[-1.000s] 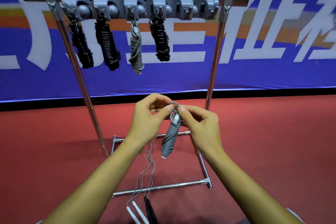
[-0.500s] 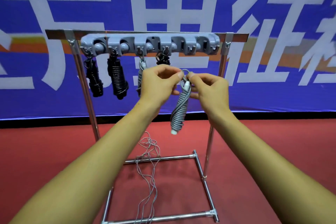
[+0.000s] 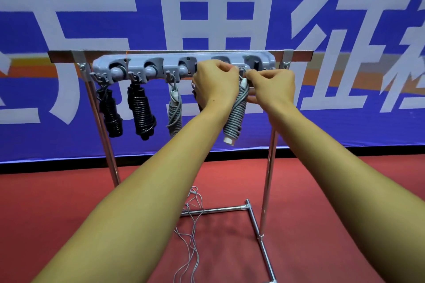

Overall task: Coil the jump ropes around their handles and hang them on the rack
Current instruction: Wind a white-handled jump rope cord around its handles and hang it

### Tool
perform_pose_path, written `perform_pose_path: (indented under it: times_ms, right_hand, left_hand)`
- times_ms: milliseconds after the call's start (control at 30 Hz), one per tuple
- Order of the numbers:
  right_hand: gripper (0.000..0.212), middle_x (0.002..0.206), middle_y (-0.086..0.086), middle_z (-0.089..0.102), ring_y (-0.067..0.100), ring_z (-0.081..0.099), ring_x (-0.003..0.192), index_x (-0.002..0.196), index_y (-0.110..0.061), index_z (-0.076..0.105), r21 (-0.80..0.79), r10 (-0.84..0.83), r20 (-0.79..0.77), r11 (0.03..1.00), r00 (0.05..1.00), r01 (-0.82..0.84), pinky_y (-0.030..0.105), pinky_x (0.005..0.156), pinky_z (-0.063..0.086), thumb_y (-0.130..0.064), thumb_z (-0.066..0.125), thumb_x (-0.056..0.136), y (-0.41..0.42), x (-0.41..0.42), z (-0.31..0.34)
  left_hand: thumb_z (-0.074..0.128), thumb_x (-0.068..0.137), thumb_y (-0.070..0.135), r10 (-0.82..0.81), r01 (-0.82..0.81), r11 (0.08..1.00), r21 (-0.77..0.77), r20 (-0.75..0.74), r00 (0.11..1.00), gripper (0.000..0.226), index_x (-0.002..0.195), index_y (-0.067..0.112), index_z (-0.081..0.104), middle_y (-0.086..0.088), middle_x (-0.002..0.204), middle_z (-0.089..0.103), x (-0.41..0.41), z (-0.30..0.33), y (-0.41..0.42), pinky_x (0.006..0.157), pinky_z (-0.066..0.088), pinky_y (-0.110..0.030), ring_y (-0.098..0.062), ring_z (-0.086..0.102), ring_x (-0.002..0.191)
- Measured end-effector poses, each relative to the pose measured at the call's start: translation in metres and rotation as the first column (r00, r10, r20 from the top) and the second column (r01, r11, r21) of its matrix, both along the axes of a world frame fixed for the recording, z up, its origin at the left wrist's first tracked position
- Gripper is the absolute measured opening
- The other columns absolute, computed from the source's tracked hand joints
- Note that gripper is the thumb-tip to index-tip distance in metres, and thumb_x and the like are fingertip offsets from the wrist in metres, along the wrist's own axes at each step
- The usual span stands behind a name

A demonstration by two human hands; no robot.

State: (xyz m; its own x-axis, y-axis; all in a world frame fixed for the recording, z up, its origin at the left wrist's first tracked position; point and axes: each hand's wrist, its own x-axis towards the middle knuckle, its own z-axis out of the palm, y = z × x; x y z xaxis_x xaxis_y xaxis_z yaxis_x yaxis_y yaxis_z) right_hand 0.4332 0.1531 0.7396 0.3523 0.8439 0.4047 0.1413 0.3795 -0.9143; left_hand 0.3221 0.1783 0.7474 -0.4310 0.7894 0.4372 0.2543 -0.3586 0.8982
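Observation:
A grey jump rope coiled around its white handles [image 3: 235, 115] hangs between my hands. My left hand [image 3: 215, 85] and my right hand [image 3: 272, 87] both pinch its top loop, right at the hooks of the grey rack bar [image 3: 184, 65]. Two black coiled ropes [image 3: 111, 115] [image 3: 140, 114] and one grey coiled rope [image 3: 174, 110] hang from hooks further left. A fourth hanging bundle is mostly hidden behind my left hand.
The rack stands on a chrome frame [image 3: 268, 179] with floor bars [image 3: 259, 236] on red flooring. A loose grey rope [image 3: 192, 220] lies tangled on the floor under the rack. A blue banner [image 3: 230, 7] fills the background.
Both hands have lifted the grey coiled rope from waist height up to the rack's hook bar, and the view has tilted up with them.

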Motion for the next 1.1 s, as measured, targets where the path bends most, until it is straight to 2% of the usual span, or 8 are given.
perform_pose_path:
  times_ms: [100, 233, 400, 500, 600, 733, 867, 1100]
  right_hand:
    - [0.016, 0.073, 0.012, 0.077, 0.024, 0.078, 0.067, 0.077, 0.000, 0.078, -0.037, 0.038, 0.010, 0.999, 0.999, -0.037, 0.038, 0.064, 0.065, -0.008, 0.071, 0.088, 0.008, 0.002, -0.003]
    - [0.017, 0.079, 0.010, 0.078, 0.025, 0.078, 0.077, 0.084, -0.005, 0.079, -0.030, 0.092, 0.049, 0.995, 0.995, -0.091, 0.043, 0.074, 0.066, -0.016, 0.070, 0.094, 0.019, 0.006, -0.015]
    - [0.012, 0.095, -0.011, 0.077, 0.005, 0.072, 0.094, 0.102, -0.022, 0.076, 0.061, 0.021, 0.375, 0.997, 0.927, -0.048, 0.037, 0.092, 0.060, -0.029, 0.067, 0.099, 0.014, 0.013, -0.024]
    - [0.034, 0.120, -0.007, 0.072, 0.003, 0.068, 0.100, 0.129, -0.018, 0.067, 0.081, -0.026, 0.483, 0.997, 0.875, -0.015, 0.030, 0.093, 0.056, -0.035, 0.065, 0.100, -0.006, 0.015, -0.027]
    - [0.035, 0.129, -0.003, 0.063, 0.005, 0.067, 0.099, 0.132, -0.022, 0.061, 0.143, -0.068, 0.527, 0.990, 0.847, -0.010, 0.030, 0.089, 0.054, -0.037, 0.064, 0.100, -0.031, 0.012, -0.038]
    - [0.022, 0.119, -0.003, 0.067, 0.000, 0.066, 0.096, 0.122, -0.018, 0.065, 0.165, -0.005, 0.502, 0.982, 0.865, -0.090, 0.024, 0.084, 0.055, -0.022, 0.065, 0.100, -0.078, -0.003, -0.060]
    - [0.015, 0.112, -0.007, 0.071, 0.005, 0.067, 0.096, 0.113, -0.018, 0.068, 0.134, 0.073, 0.433, 0.980, 0.898, -0.145, 0.015, 0.078, 0.051, -0.017, 0.066, 0.099, -0.125, -0.022, -0.104]
    - [0.016, 0.104, -0.010, 0.073, 0.011, 0.068, 0.088, 0.107, -0.021, 0.070, -0.051, 0.210, 0.325, 0.978, 0.922, -0.204, 0.023, 0.075, 0.054, -0.009, 0.068, 0.096, -0.164, -0.047, -0.224]
  left_hand:
    - [0.080, 0.080, 0.026, -0.010, 0.010, 1.000, -0.002, -0.012, 1.000, 0.018, 0.064, 0.027, 0.074, 0.008, 0.067, 0.073, 0.000, -0.007, 0.005, 0.058, 0.064, -0.043, -0.022, 0.074, 0.069]
    - [0.074, 0.085, 0.027, -0.099, 0.099, 0.995, -0.002, -0.063, 0.993, 0.011, 0.074, 0.029, 0.077, 0.010, 0.072, 0.074, -0.004, -0.017, 0.001, 0.062, 0.065, -0.044, -0.020, 0.076, 0.074]
    - [0.064, 0.099, 0.005, -0.329, 0.329, 0.944, -0.011, -0.014, 0.944, 0.015, 0.107, 0.005, 0.076, -0.009, 0.091, 0.076, -0.020, -0.021, -0.025, 0.063, 0.066, -0.039, -0.025, 0.077, 0.074]
    - [0.061, 0.101, 0.004, -0.374, 0.374, 0.927, -0.015, -0.050, 0.926, 0.016, 0.109, 0.004, 0.075, -0.010, 0.098, 0.077, -0.036, -0.026, -0.043, 0.061, 0.063, -0.033, -0.019, 0.075, 0.072]
    - [0.058, 0.102, 0.004, -0.402, 0.400, 0.916, -0.039, -0.057, 0.914, 0.017, 0.106, 0.004, 0.074, -0.009, 0.095, 0.079, -0.051, -0.031, -0.065, 0.061, 0.063, -0.036, -0.015, 0.069, 0.069]
    - [0.060, 0.103, 0.007, -0.464, 0.464, 0.883, -0.068, 0.013, 0.886, 0.016, 0.109, 0.003, 0.075, -0.009, 0.094, 0.080, -0.071, -0.044, -0.109, 0.061, 0.065, -0.041, -0.018, 0.068, 0.072]
    - [0.061, 0.103, 0.009, -0.495, 0.482, 0.865, -0.138, -0.081, 0.865, 0.015, 0.106, 0.008, 0.075, -0.007, 0.092, 0.080, -0.091, -0.082, -0.147, 0.060, 0.063, -0.045, -0.018, 0.065, 0.069]
    - [0.060, 0.103, 0.003, -0.501, 0.471, 0.817, -0.333, -0.005, 0.866, 0.014, 0.102, 0.007, 0.074, -0.005, 0.086, 0.079, -0.126, -0.204, -0.180, 0.053, 0.056, -0.034, -0.017, 0.063, 0.062]
